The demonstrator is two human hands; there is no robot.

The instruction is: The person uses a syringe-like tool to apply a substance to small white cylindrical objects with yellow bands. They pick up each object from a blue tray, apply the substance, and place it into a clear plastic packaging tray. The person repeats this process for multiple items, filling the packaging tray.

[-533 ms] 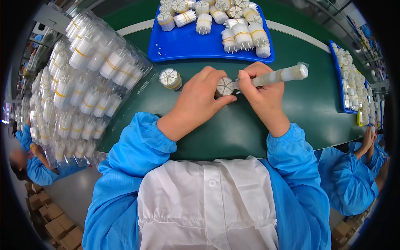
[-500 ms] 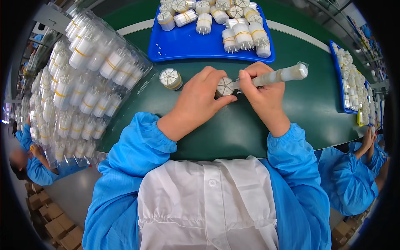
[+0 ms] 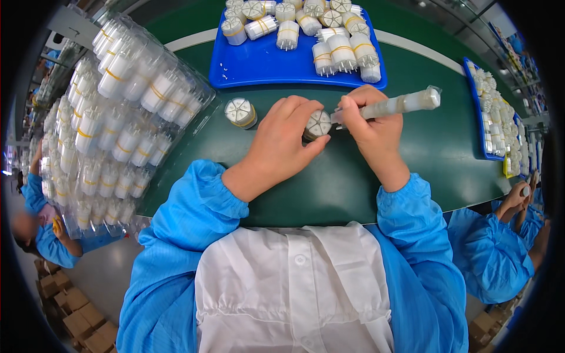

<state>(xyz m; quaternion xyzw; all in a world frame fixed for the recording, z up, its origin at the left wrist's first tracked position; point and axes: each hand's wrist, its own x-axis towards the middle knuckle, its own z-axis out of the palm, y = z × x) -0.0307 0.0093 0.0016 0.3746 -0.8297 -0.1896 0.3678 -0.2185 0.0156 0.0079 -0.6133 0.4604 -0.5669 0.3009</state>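
My left hand [image 3: 279, 141] is closed around a short white cylinder [image 3: 319, 122], its round end face up and split into wedge-shaped segments by dark lines. In my right hand [image 3: 376, 135] is a tool with a thick whitish handle [image 3: 406, 103] wrapped in clear film. The handle slants up to the right, while the tool's narrow flat tip [image 3: 336, 119] points left at the cylinder's edge. Whether the tip touches the cylinder I cannot tell. Left of my left hand, another white cylinder [image 3: 240, 113] with a yellow band stands upright on the green table [image 3: 282, 200].
A blue tray [image 3: 271, 73] with several banded, pinned white cylinders lies beyond my hands. Stacked clear plastic trays [image 3: 126, 112] of similar cylinders rise at the left. Another blue tray [image 3: 475, 112] stands far right. Co-workers in blue sleeves [image 3: 494, 253] sit on both sides.
The tool's tip has drawn back slightly to the right from the cylinder's face, and its handle has shifted right and up a little. More of the cylinder's end face shows.
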